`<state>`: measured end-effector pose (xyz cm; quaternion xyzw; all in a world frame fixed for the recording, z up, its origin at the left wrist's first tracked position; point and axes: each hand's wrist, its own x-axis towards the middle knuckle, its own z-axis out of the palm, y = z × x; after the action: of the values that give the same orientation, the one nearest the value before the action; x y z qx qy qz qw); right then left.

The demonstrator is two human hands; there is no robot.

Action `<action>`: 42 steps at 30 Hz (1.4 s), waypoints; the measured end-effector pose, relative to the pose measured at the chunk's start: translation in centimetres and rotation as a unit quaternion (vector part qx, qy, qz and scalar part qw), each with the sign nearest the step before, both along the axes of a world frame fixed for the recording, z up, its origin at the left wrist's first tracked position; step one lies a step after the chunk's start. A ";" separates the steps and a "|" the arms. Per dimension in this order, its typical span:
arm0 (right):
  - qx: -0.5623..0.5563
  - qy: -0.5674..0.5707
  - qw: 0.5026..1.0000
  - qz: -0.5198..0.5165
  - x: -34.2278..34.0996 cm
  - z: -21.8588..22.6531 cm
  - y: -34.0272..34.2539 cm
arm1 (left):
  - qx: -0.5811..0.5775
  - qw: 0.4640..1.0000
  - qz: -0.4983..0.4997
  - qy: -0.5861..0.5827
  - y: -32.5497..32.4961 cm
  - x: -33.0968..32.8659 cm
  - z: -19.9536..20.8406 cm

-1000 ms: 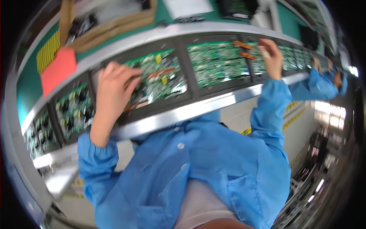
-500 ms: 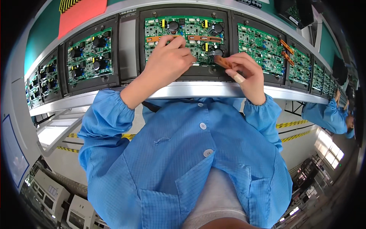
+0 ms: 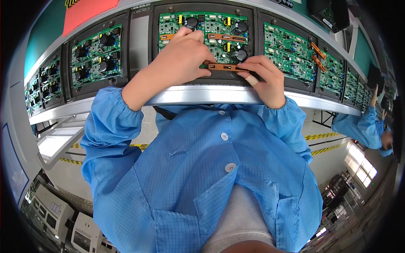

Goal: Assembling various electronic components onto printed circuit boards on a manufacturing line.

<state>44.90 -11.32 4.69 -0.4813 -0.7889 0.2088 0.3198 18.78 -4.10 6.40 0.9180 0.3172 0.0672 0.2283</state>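
Observation:
My right hand (image 3: 265, 79) pinches the right end of an orange-brown slotted strip (image 3: 219, 67), which lies level above the near edge of the middle circuit board. At the strip's left end, the thumb and a finger of my left hand (image 3: 181, 53) close about it; their exact contact is partly hidden. The left hand's other fingers are bent over the green circuit board (image 3: 214, 51). Two similar strips lie across this board: one strip (image 3: 228, 37) right of the left hand, another strip (image 3: 167, 37) partly covered by it.
Black frames with green boards line up on both sides, including a left board (image 3: 96, 57) and a right board (image 3: 289, 52). Orange strips (image 3: 318, 57) lie on the right. A silver rail (image 3: 206, 95) runs along the front. A person in a blue sleeve (image 3: 352, 128) is at far right.
My right hand has moved slightly left, turning the strip from a slant to level. The strip's left end now meets my left hand's fingertips. The boards' view has shifted slightly.

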 end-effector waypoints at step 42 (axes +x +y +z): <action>0.118 -0.087 0.987 -0.064 -0.6 -1.2 -0.6 | 0.137 0.985 0.049 0.095 -1.6 2.3 0.4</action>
<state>44.34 -11.89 3.51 -0.5059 -0.8003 0.0508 0.3177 21.10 -5.74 6.78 0.9263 0.3695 0.0338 0.0661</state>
